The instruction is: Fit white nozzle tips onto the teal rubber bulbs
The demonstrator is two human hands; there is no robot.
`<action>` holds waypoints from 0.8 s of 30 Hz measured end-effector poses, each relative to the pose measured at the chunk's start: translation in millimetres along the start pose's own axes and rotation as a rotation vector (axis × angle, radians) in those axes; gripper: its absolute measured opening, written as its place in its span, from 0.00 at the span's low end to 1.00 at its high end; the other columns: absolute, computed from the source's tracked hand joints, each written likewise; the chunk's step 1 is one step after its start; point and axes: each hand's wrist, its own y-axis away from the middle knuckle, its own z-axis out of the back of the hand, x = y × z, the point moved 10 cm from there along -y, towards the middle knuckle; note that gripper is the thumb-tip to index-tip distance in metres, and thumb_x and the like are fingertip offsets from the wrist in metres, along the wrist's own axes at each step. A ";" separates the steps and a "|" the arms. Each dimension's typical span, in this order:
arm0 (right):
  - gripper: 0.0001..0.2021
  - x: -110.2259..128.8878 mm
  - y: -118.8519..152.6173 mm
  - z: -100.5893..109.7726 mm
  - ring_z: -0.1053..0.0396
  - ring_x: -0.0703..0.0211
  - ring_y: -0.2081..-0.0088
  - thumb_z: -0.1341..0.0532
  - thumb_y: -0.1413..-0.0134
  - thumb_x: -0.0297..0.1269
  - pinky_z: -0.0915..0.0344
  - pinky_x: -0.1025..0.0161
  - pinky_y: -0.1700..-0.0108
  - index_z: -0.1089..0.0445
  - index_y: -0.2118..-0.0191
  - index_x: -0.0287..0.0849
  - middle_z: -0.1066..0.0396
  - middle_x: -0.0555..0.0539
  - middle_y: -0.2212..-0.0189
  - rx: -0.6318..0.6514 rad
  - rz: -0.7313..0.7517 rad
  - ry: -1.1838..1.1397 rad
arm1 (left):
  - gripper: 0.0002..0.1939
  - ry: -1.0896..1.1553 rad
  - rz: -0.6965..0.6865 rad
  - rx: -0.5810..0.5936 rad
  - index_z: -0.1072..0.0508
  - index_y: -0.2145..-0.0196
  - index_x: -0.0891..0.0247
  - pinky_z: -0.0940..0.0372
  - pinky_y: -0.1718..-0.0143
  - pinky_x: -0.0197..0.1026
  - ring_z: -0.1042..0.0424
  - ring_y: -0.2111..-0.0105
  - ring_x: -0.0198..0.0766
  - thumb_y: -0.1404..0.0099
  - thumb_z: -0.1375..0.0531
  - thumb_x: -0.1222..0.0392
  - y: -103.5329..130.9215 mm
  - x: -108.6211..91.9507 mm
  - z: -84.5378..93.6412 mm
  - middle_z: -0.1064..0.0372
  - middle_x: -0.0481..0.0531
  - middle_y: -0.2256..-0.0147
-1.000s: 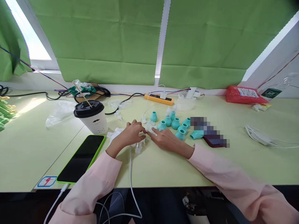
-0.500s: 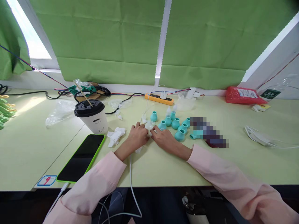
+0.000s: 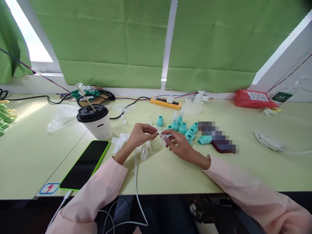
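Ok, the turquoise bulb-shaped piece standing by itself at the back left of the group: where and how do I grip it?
Probably pinch the turquoise bulb-shaped piece by its neck, coming from above: it stands upright, mouth up, and the neck is narrower than the round body. The other turquoise pieces are off to its right, with a gap.

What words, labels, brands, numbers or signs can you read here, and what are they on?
Blue-bordered white table sticker: one red handwritten mark, perhaps "4" or "9", unclear.
White paper cup: black moustache-shaped logo; marks below too small.
Red plastic package: white label, print too small.
Clear plastic bottle: green label, white lettering too blurred.
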 end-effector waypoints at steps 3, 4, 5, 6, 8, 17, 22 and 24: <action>0.10 -23.6 10.5 -7.0 0.35 0.64 0.75 0.52 0.47 0.41 0.34 0.63 0.78 0.45 0.60 0.44 0.37 0.48 0.68 0.043 -0.280 -0.550 | 0.15 0.252 0.127 0.123 0.28 0.69 0.71 0.33 0.65 0.42 0.29 0.71 0.39 0.57 0.37 0.60 2.4 10.2 -14.0 0.28 0.55 0.74; 0.10 -28.1 13.4 -11.0 0.34 0.64 0.75 0.51 0.48 0.41 0.34 0.61 0.77 0.45 0.61 0.44 0.37 0.48 0.69 0.054 -0.340 -0.689 | 0.16 0.303 0.154 0.166 0.28 0.69 0.71 0.34 0.64 0.42 0.29 0.71 0.39 0.57 0.37 0.60 3.4 12.5 -19.1 0.28 0.56 0.73; 0.09 -31.9 15.6 -14.9 0.34 0.63 0.74 0.49 0.49 0.40 0.34 0.61 0.76 0.45 0.61 0.44 0.37 0.49 0.69 0.063 -0.390 -0.804 | 0.16 0.340 0.175 0.202 0.28 0.69 0.71 0.34 0.63 0.43 0.29 0.70 0.39 0.56 0.37 0.60 4.2 14.4 -23.3 0.28 0.57 0.72; 0.09 -35.1 17.2 -18.7 0.34 0.64 0.74 0.48 0.50 0.39 0.34 0.61 0.75 0.44 0.62 0.44 0.37 0.49 0.69 0.071 -0.431 -0.900 | 0.16 0.361 0.192 0.228 0.28 0.69 0.71 0.34 0.62 0.43 0.29 0.70 0.39 0.56 0.37 0.60 4.8 16.4 -26.3 0.28 0.57 0.72; 0.10 -40.8 19.1 -24.5 0.34 0.65 0.74 0.46 0.52 0.38 0.34 0.63 0.75 0.42 0.62 0.43 0.36 0.50 0.69 0.076 -0.494 -1.041 | 0.16 0.373 0.213 0.242 0.28 0.69 0.72 0.34 0.61 0.43 0.29 0.69 0.39 0.57 0.36 0.60 4.8 20.2 -28.1 0.28 0.57 0.71; 0.20 -50.6 21.1 -23.1 0.31 0.61 0.66 0.39 0.59 0.31 0.34 0.64 0.65 0.39 0.57 0.43 0.32 0.49 0.66 0.001 -0.521 -1.093 | 0.16 0.278 0.162 0.187 0.27 0.70 0.71 0.33 0.66 0.42 0.30 0.72 0.37 0.59 0.35 0.62 3.0 20.1 -21.4 0.28 0.55 0.73; 0.17 -47.6 22.0 -23.8 0.30 0.57 0.65 0.39 0.58 0.33 0.34 0.61 0.64 0.40 0.58 0.41 0.30 0.47 0.67 -0.026 -0.522 -1.085 | 0.14 0.244 0.135 0.207 0.27 0.69 0.71 0.33 0.69 0.39 0.31 0.75 0.34 0.55 0.37 0.60 5.4 11.1 -26.0 0.29 0.54 0.76; 0.17 -45.7 22.3 -24.7 0.30 0.58 0.66 0.39 0.58 0.34 0.34 0.60 0.65 0.40 0.59 0.41 0.30 0.48 0.69 -0.022 -0.518 -1.081 | 0.14 0.227 0.136 0.207 0.27 0.68 0.71 0.33 0.70 0.39 0.31 0.75 0.34 0.54 0.38 0.60 5.9 10.6 -27.1 0.29 0.54 0.76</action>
